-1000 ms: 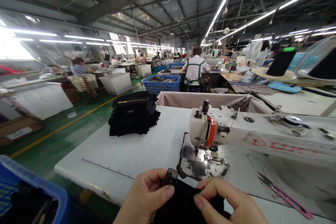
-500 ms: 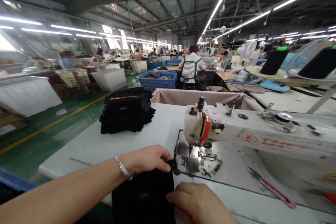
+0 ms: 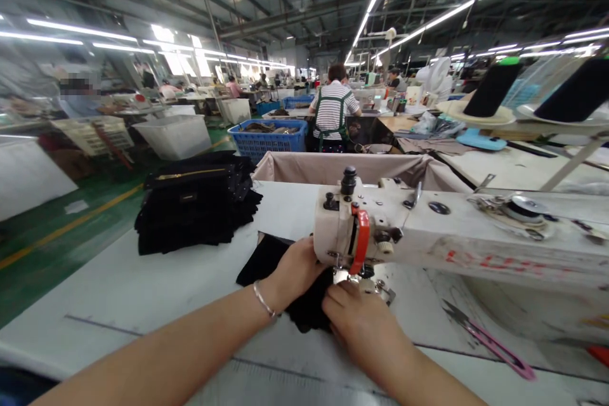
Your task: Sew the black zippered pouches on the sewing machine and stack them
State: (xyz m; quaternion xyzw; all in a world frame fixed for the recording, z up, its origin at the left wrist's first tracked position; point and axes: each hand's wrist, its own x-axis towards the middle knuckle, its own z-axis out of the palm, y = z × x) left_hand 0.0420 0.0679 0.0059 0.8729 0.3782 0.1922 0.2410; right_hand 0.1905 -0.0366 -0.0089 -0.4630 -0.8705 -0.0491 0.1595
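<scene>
A black fabric piece (image 3: 264,258) lies on the white sewing table (image 3: 143,292), pushed under the head of the white sewing machine (image 3: 361,231). My left hand (image 3: 295,269), a bracelet on its wrist, rests on the fabric with fingers curled down on it, just left of the needle. My right hand (image 3: 361,320) presses the near edge of the same fabric right below the presser foot, fingers closed on the cloth.
A stack of black fabric pieces (image 3: 193,203) with a gold zipper sits at the table's left. Pink thread snips (image 3: 495,346) lie at the right. Beyond are a beige cloth bin (image 3: 342,168), a blue basket (image 3: 266,136), and a person in a striped shirt (image 3: 333,111).
Both hands have carried the black fabric forward from the table's near edge to under the machine head. The view has moved closer to the machine.
</scene>
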